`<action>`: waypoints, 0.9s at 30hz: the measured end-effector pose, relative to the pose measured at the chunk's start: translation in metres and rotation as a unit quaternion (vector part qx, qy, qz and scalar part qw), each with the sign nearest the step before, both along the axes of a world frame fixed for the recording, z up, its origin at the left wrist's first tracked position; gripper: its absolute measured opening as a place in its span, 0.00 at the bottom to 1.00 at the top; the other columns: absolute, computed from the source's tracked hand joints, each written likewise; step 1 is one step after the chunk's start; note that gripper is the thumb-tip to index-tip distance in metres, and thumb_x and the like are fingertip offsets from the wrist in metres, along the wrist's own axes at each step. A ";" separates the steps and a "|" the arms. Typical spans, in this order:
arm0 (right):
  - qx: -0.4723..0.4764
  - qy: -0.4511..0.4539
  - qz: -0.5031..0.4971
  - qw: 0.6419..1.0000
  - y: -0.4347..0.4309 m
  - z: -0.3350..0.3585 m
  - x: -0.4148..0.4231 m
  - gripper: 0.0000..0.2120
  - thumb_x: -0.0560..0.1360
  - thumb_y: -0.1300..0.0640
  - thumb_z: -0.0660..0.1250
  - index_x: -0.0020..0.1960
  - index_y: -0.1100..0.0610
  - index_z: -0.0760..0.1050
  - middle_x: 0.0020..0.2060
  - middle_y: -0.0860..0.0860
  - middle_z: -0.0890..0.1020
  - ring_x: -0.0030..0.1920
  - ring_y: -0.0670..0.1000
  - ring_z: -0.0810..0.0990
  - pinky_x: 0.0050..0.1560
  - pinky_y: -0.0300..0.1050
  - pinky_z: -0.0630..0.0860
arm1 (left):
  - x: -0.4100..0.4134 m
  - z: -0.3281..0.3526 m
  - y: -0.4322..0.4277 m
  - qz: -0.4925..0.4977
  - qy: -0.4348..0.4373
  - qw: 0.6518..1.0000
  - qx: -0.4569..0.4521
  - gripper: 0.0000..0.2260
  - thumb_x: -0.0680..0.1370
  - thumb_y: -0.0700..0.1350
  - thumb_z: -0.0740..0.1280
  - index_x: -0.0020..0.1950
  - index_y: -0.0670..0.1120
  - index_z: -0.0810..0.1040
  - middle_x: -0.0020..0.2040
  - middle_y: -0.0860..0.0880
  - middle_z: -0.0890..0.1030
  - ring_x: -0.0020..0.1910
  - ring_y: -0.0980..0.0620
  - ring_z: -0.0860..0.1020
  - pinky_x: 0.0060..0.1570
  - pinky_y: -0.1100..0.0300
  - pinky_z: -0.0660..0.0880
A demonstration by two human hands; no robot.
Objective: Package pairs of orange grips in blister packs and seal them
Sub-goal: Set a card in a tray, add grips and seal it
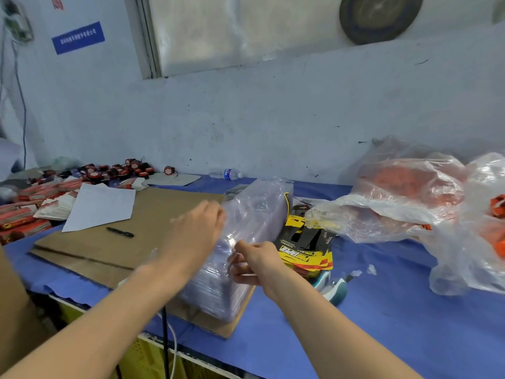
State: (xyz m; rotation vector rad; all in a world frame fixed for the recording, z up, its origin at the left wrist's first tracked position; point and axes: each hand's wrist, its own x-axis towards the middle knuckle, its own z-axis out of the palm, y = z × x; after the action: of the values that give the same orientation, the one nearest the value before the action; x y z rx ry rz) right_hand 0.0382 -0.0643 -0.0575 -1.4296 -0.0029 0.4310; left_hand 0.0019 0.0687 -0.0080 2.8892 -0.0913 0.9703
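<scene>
Blister stack [246, 228], film-wrapped, centre, on cardboard [153, 242] close to table [382, 324] front edge. Right hand [257, 265] pinching its near end. Left hand [196, 231] against its 9 o'clock side, grip blurred, cannot tell. Cards [306, 253] reading "PRO TAPER", 3 o'clock. Bags [396, 214] of orange grips [404, 173], 2 o'clock. Bare table, 5 o'clock.

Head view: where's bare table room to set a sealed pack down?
Free: blue cloth near the front edge, right of the yellow cards, in front of the plastic bags. Also cardboard between pen and blister stack. Crowded: red packs far left, bags right.
</scene>
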 end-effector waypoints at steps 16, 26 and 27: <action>0.311 -0.145 -0.180 0.922 -0.148 0.148 0.004 0.29 0.78 0.37 0.61 0.72 0.53 0.62 0.60 0.55 0.78 0.55 0.55 0.82 0.54 0.51 0.79 | -0.036 0.156 0.007 -0.217 -0.299 0.850 -0.376 0.10 0.80 0.64 0.59 0.47 0.63 0.76 0.36 0.57 0.78 0.25 0.55 0.76 0.23 0.62 0.73; 0.107 -0.222 -0.526 0.814 -0.310 0.107 -0.091 0.17 0.78 0.59 0.63 0.65 0.57 0.64 0.49 0.55 0.79 0.36 0.51 0.78 0.41 0.45 0.75 | 0.025 0.036 -0.124 -0.236 0.028 0.861 -0.450 0.09 0.83 0.45 0.62 0.47 0.47 0.80 0.31 0.48 0.73 0.19 0.58 0.68 0.18 0.67 0.67; 0.069 -0.214 -0.569 0.791 -0.330 0.092 -0.104 0.22 0.78 0.58 0.64 0.68 0.58 0.61 0.55 0.57 0.78 0.43 0.53 0.79 0.45 0.46 0.73 | 0.029 0.020 -0.145 -0.246 0.073 0.856 -0.448 0.09 0.83 0.45 0.62 0.46 0.47 0.79 0.30 0.49 0.73 0.18 0.57 0.68 0.18 0.67 0.65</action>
State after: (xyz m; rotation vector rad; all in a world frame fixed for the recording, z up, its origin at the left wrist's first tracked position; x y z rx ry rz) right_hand -0.0659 -0.3948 0.0340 -1.1126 0.4348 -0.8821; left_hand 0.0310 -0.0766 0.0115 1.9114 -0.2670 0.4858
